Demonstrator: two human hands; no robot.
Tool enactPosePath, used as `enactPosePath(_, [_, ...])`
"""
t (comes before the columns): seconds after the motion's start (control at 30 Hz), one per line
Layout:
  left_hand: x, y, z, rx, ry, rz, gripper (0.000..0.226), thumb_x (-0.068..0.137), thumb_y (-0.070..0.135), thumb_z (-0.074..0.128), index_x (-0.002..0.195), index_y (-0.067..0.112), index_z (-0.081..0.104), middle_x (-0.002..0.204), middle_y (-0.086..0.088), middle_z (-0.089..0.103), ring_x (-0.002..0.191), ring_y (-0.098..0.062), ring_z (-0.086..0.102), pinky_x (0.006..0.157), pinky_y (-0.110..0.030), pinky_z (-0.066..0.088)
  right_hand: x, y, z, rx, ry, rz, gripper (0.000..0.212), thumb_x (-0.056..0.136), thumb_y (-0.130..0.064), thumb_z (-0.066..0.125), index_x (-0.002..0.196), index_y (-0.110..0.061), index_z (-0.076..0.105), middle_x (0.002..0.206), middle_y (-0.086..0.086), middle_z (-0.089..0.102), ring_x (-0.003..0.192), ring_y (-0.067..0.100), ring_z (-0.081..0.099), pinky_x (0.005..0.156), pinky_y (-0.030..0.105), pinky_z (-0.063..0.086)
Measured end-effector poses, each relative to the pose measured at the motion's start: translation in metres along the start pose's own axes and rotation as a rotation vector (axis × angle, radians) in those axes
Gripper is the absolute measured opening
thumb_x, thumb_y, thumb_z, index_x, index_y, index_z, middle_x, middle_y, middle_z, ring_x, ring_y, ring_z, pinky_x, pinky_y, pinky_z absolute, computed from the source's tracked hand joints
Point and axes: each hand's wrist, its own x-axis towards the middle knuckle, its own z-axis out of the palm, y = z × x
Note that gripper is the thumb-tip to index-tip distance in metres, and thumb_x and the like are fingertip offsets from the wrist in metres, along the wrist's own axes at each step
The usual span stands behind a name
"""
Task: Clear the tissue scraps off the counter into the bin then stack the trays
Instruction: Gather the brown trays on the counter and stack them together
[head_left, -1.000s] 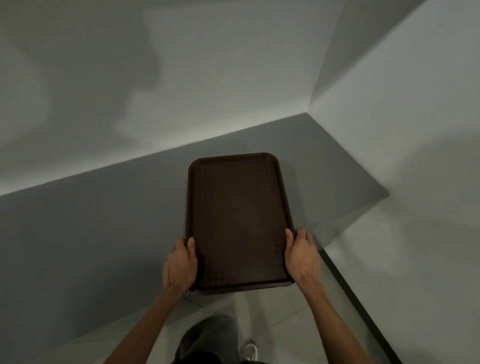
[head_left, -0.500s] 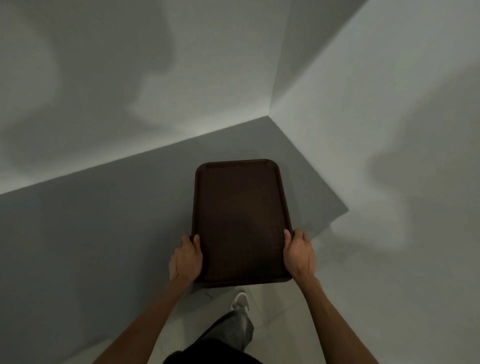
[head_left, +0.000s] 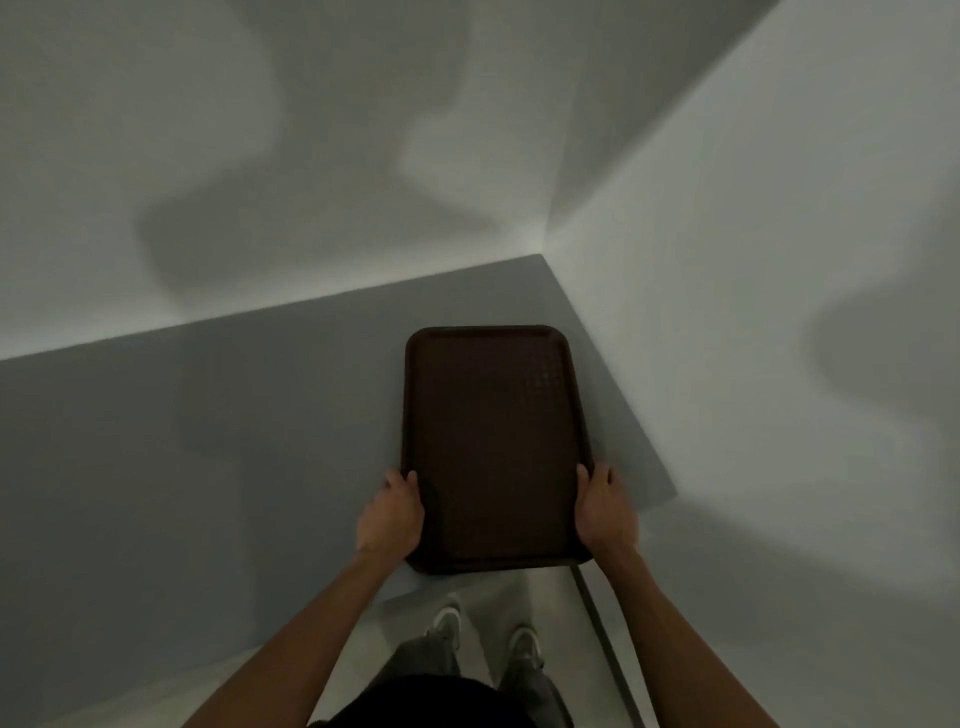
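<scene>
A dark brown rectangular tray (head_left: 493, 441) lies lengthwise over the grey counter (head_left: 208, 441), close to the corner where two white walls meet. My left hand (head_left: 392, 514) grips its left long edge near the near corner. My right hand (head_left: 605, 512) grips the right long edge opposite. The tray's near end sticks out past the counter's front edge. I cannot tell whether the tray rests on the counter or hangs just above it. No tissue scraps, bin or other tray are in view.
White walls (head_left: 753, 312) close off the counter at the back and on the right. Below the counter's front edge are a pale floor and my two shoes (head_left: 447, 621). A dark strip (head_left: 602, 639) runs along the floor at the right.
The tray has moved right and deeper into the corner, still held by both hands. The view has swung so the right wall is nearer, and both shoes now show.
</scene>
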Motion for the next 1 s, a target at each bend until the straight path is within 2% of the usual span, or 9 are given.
enactPosePath(0.13, [0.0, 0.028, 0.015, -0.159, -0.018, -0.117, 0.033, 0.111, 0.04, 0.03, 0.106, 0.01, 0.04, 0.109, -0.024, 0.067, 0.097, -0.045, 0.068, 0.08, -0.051, 0.054, 0.033, 0.009, -0.018, 0.009, 0.009, -0.106, 0.054, 0.106, -0.058, 0.021, 0.119, -0.012, 0.048, 0.116, 0.017, 0.062, 0.098, 0.038, 0.067, 0.077, 0.042, 0.051])
enactPosePath(0.2, [-0.006, 0.038, 0.018, -0.238, -0.025, -0.119, 0.037, 0.108, 0.042, 0.04, 0.12, 0.007, 0.039, 0.123, -0.028, 0.06, 0.108, -0.047, 0.065, 0.091, -0.055, 0.054, 0.042, 0.014, -0.028, -0.057, 0.03, -0.207, 0.05, 0.11, -0.05, 0.037, 0.143, -0.013, 0.042, 0.138, 0.019, 0.052, 0.116, 0.039, 0.061, 0.088, 0.048, 0.053])
enactPosePath(0.27, [-0.021, 0.042, 0.018, -0.251, 0.003, -0.022, 0.066, 0.101, 0.048, 0.057, 0.146, 0.009, 0.028, 0.142, -0.023, 0.042, 0.127, -0.041, 0.055, 0.105, -0.055, 0.05, 0.038, 0.019, -0.042, -0.149, 0.092, -0.367, 0.06, 0.106, -0.055, 0.046, 0.155, -0.022, 0.035, 0.155, 0.016, 0.04, 0.136, 0.037, 0.047, 0.105, 0.054, 0.049])
enactPosePath(0.37, [-0.055, 0.045, 0.014, -0.162, -0.046, 0.175, 0.108, 0.082, 0.07, 0.071, 0.163, 0.041, 0.005, 0.169, -0.01, 0.0, 0.151, -0.026, 0.02, 0.118, -0.052, 0.035, 0.011, 0.031, -0.056, -0.247, -0.065, -0.686, 0.078, 0.098, -0.078, 0.041, 0.16, -0.033, 0.032, 0.17, 0.006, 0.024, 0.157, 0.03, 0.024, 0.125, 0.055, 0.03])
enactPosePath(0.43, [-0.071, 0.038, 0.018, -0.002, -0.127, 0.281, 0.11, 0.073, 0.084, 0.066, 0.16, 0.052, 0.007, 0.169, -0.002, -0.027, 0.158, -0.031, -0.01, 0.12, -0.052, 0.03, -0.007, 0.046, -0.052, -0.376, -0.273, -0.818, 0.089, 0.092, -0.088, 0.035, 0.165, -0.041, 0.017, 0.176, 0.003, 0.007, 0.163, 0.027, 0.006, 0.131, 0.054, 0.012])
enactPosePath(0.5, [-0.076, 0.032, 0.023, 0.152, -0.204, 0.298, 0.106, 0.075, 0.085, 0.062, 0.161, 0.05, 0.012, 0.165, 0.0, -0.037, 0.155, -0.034, -0.026, 0.122, -0.057, 0.027, -0.014, 0.062, -0.038, -0.455, -0.329, -0.902, 0.088, 0.097, -0.077, 0.043, 0.167, -0.044, 0.001, 0.177, 0.005, -0.011, 0.163, 0.029, -0.004, 0.132, 0.052, 0.01])
enactPosePath(0.57, [-0.074, 0.032, 0.028, 0.2, -0.224, 0.259, 0.097, 0.084, 0.072, 0.066, 0.162, 0.047, 0.014, 0.165, 0.0, -0.033, 0.156, -0.038, -0.021, 0.124, -0.059, 0.027, -0.008, 0.073, -0.027, -0.456, -0.272, -0.931, 0.088, 0.101, -0.053, 0.057, 0.166, -0.046, -0.002, 0.177, 0.006, -0.009, 0.163, 0.03, 0.003, 0.13, 0.049, 0.023])
enactPosePath(0.67, [-0.066, 0.044, 0.037, 0.207, -0.2, 0.224, 0.093, 0.087, 0.063, 0.069, 0.162, 0.042, 0.019, 0.171, -0.008, -0.019, 0.157, -0.046, -0.002, 0.126, -0.057, 0.024, 0.016, 0.078, -0.021, -0.443, -0.232, -0.945, 0.092, 0.099, -0.04, 0.066, 0.165, -0.049, 0.004, 0.177, 0.006, 0.0, 0.162, 0.031, 0.013, 0.128, 0.048, 0.028])
enactPosePath(1.0, [-0.01, 0.09, 0.039, 0.157, -0.161, 0.137, 0.095, 0.084, 0.06, 0.075, 0.162, 0.039, 0.027, 0.172, -0.016, -0.008, 0.153, -0.05, 0.015, 0.125, -0.052, 0.025, 0.09, 0.039, -0.042, -0.5, -0.26, -0.932, 0.082, 0.103, -0.032, 0.061, 0.164, -0.052, 0.01, 0.176, 0.005, -0.005, 0.163, 0.031, 0.003, 0.128, 0.046, -0.006])
